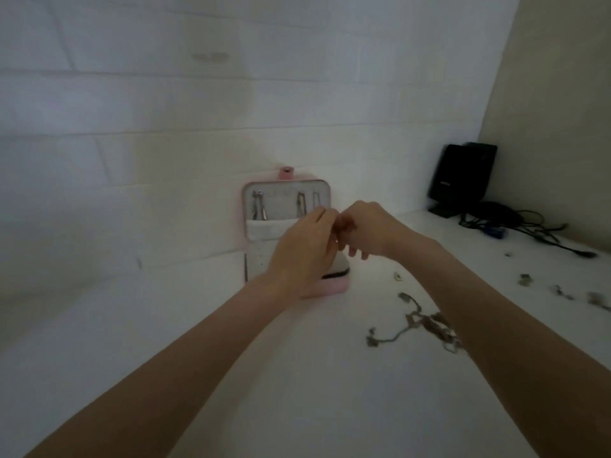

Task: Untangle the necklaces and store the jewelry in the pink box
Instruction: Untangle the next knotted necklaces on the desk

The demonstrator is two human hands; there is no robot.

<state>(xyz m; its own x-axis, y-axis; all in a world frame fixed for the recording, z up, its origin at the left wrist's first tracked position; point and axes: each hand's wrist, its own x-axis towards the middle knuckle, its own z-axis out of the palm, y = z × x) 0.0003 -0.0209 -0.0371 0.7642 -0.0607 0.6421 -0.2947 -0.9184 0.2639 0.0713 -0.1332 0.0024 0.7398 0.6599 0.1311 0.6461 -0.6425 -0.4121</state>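
Observation:
The pink box (334,287) stands open against the white wall, its lid (246,206) upright with several chains hanging on hooks inside. My left hand (304,249) and my right hand (367,229) meet in front of the lid, fingertips pinched together over something small that I cannot make out. Both hands cover much of the box's tray. A tangle of silver necklaces (426,325) lies on the white table to the right, partly under my right forearm.
Small loose jewelry pieces (525,280) are scattered at the right on the table (297,375). A black device (463,178) with tangled black cables (529,229) stands in the far right corner. The wall rises just behind the box.

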